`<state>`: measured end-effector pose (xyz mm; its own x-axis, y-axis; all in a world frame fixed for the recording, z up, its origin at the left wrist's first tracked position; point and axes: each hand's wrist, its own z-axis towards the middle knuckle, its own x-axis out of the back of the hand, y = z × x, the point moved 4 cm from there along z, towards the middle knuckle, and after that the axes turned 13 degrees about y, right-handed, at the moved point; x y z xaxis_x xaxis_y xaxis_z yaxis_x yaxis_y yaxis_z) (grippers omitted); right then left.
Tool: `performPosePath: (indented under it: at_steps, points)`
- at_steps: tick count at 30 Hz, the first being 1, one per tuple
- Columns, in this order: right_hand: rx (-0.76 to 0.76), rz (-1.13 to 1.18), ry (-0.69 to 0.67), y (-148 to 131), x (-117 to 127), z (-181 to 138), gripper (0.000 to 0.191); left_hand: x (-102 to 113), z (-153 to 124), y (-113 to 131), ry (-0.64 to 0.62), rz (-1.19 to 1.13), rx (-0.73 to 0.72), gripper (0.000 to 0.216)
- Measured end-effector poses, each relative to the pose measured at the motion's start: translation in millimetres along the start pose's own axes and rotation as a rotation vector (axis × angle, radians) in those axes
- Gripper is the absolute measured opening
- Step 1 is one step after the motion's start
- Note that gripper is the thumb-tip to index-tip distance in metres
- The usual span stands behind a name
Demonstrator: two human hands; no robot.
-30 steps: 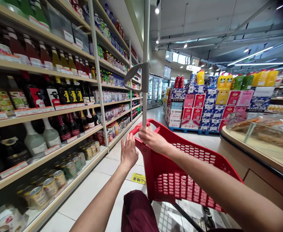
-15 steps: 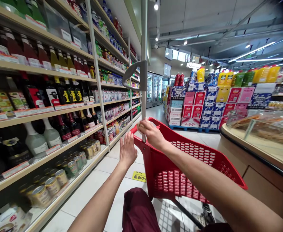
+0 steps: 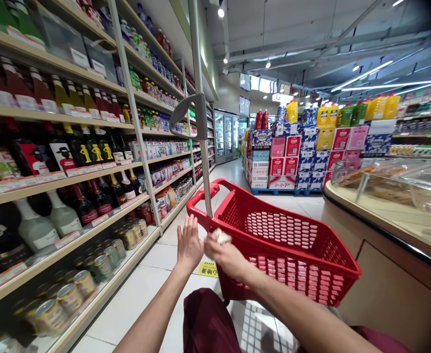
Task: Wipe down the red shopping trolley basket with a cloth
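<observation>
A red plastic shopping cart (image 3: 270, 245) stands in front of me, with a grey pole (image 3: 203, 162) rising by its handle (image 3: 200, 196). My left hand (image 3: 190, 245) is open, fingers stretched upward just below the handle's left end; whether it touches the cart I cannot tell. Beside it, my right hand (image 3: 224, 257) is closed around a crumpled whitish cloth or wipe (image 3: 221, 236), close against the cart's near upper side. That hand's fingertips are slightly blurred.
Shelves of bottles and cans (image 3: 68, 171) line the left. To the right is a counter (image 3: 384, 255) with clear covers over food. Stacked drink cartons (image 3: 285, 157) stand ahead. A yellow floor sticker (image 3: 208, 269) lies near the cart, and my knee (image 3: 208, 318) is below.
My right hand has come off the cart handle and moved down with the crumpled cloth. My left hand is slightly lower, and the handle now shows uncovered. The view has shifted a little.
</observation>
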<state>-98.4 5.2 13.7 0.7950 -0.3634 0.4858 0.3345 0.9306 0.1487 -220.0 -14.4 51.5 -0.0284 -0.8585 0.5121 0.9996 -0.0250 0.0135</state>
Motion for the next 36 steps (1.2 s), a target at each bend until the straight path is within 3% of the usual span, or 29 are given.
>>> performPosePath:
  at_steps: [3, 5, 8, 10, 12, 15, 18, 21, 24, 26, 27, 28, 31, 33, 36]
  points:
    - [-0.175, 0.000, 0.109, 18, 19, 33, 0.035, -2, 5, 2, 0.030, -0.109, 0.046, 0.067]
    - [-0.290, 0.118, 0.156, 20, 28, 37, 0.033, -3, 5, 2, 0.029, -0.306, 0.126, 0.066]
    - [-0.555, 0.403, 0.245, 13, 41, 21, 0.038, -4, -4, 4, -0.026, -0.740, 0.430, 0.062]
    - [-0.709, 0.589, 0.282, 8, 51, 11, 0.041, -4, -14, 15, -0.146, -1.059, 0.669, 0.055]
    - [-0.785, 0.694, 0.300, 6, 61, 8, 0.042, -4, -25, 38, -0.362, -1.322, 0.825, 0.047]
    - [-0.823, 0.578, 0.394, 12, 72, 6, 0.043, -3, -39, 70, -0.600, -1.438, 0.992, 0.042]
    - [-0.704, 0.301, 0.392, 8, 71, -2, 0.044, -2, -42, 86, -0.547, -1.509, 1.138, 0.039]
    - [-0.499, 0.148, 0.190, -9, 58, -18, 0.047, 4, -39, 90, -0.521, -1.693, 1.190, 0.038]
    - [-0.367, 0.096, 0.014, -20, 47, -28, 0.058, 8, -45, 80, -0.731, -1.676, 1.205, 0.048]
    - [-0.291, 0.071, -0.006, -17, 43, -19, 0.044, 6, -53, 64, -0.890, -1.502, 1.206, 0.055]
    - [-0.253, 0.048, 0.018, -12, 41, -9, 0.035, 3, -56, 52, -0.908, -1.378, 1.204, 0.057]
    - [-0.215, 0.013, 0.055, -6, 39, 3, 0.031, 0, -56, 38, -0.861, -1.234, 1.198, 0.058]
    - [-0.119, -0.135, 0.151, 10, 22, 31, 0.031, -6, -46, -3, -0.537, -0.865, 1.127, 0.054]
    - [-0.030, -0.191, 0.085, 12, 1, 28, 0.031, -8, -37, -15, -0.396, -0.763, 1.051, 0.047]
    - [0.100, -0.189, -0.115, -1, -25, -10, 0.029, -12, -30, -16, -0.362, -0.722, 0.949, 0.042]
